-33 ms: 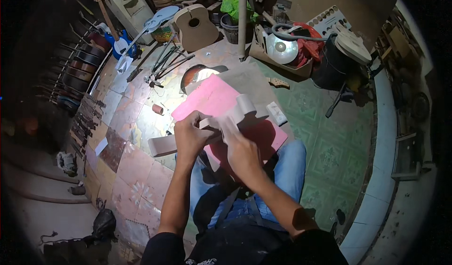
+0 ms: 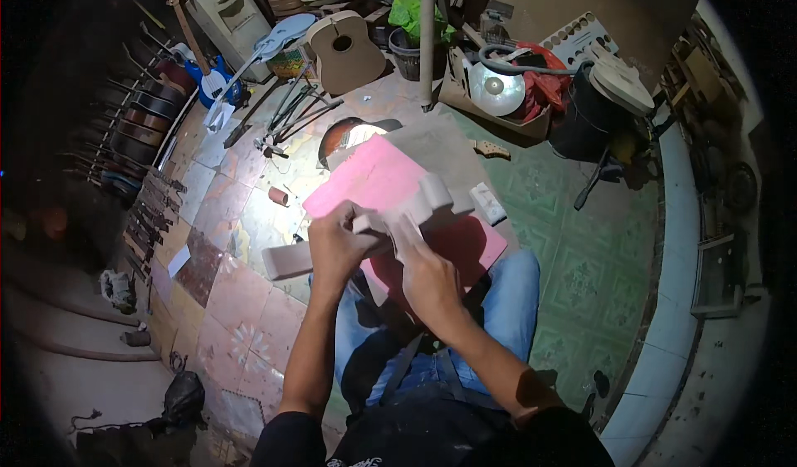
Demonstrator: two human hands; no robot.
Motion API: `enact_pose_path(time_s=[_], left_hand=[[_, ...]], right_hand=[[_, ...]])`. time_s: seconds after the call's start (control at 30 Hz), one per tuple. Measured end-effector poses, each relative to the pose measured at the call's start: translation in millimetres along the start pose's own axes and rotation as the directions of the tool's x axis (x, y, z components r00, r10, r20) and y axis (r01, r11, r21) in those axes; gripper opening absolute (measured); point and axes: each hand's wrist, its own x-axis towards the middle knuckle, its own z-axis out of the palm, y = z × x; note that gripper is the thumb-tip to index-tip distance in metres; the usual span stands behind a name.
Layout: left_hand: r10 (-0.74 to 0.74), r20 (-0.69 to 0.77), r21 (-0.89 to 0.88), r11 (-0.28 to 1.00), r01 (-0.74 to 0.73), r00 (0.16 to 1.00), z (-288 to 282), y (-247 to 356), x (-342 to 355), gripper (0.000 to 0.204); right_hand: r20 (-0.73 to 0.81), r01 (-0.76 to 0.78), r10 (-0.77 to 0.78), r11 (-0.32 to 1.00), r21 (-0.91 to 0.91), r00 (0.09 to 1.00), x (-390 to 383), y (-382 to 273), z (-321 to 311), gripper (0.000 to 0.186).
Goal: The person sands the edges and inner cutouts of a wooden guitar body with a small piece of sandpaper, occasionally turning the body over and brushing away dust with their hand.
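My left hand point(image 2: 336, 243) is closed around a pale, shaped piece point(image 2: 286, 259), apparently wood, which sticks out to the left and has a rounded end at upper right. My right hand point(image 2: 427, 288) has its fingers pressed together on the middle of this piece; whether a thin sheet is under them, I cannot tell. Beneath is a pink sheet point(image 2: 365, 172) with a dark shadow on its lower part, lying over a grey board point(image 2: 457, 156). A small white block point(image 2: 487, 202) rests at the right, and a red-brown cylinder point(image 2: 278, 195) lies on the floor at left.
Guitars on a rack point(image 2: 137, 131), a blue electric guitar point(image 2: 212, 77) and an unfinished guitar body point(image 2: 349, 60) stand behind. Metal tools point(image 2: 295, 114) lie on the tiled floor point(image 2: 241, 309). A pole point(image 2: 427, 52), a cardboard box point(image 2: 465, 102) and a black bucket point(image 2: 581, 118) are at the back.
My right hand has moved slightly down along the piece. The piece and my left hand have shifted very slightly downward.
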Motion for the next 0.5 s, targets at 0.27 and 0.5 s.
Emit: enact_pose_path(time_s=[0.27,0.5], left_hand=[[-0.031,-0.005,-0.039,0.999,0.031,0.999,-0.2,3.0,-3.3,0.027],[-0.047,-0.010,0.060,0.997,0.048,0.999,-5.0,-0.9,-11.2,0.027]], right_hand=[[0.000,0.053,-0.054,0.994,-0.094,0.999,-6.1,3.6,-0.3,0.045],[-0.014,0.050,-0.052,0.996,-0.073,0.999,-3.9,-3.4,3.2,0.049]])
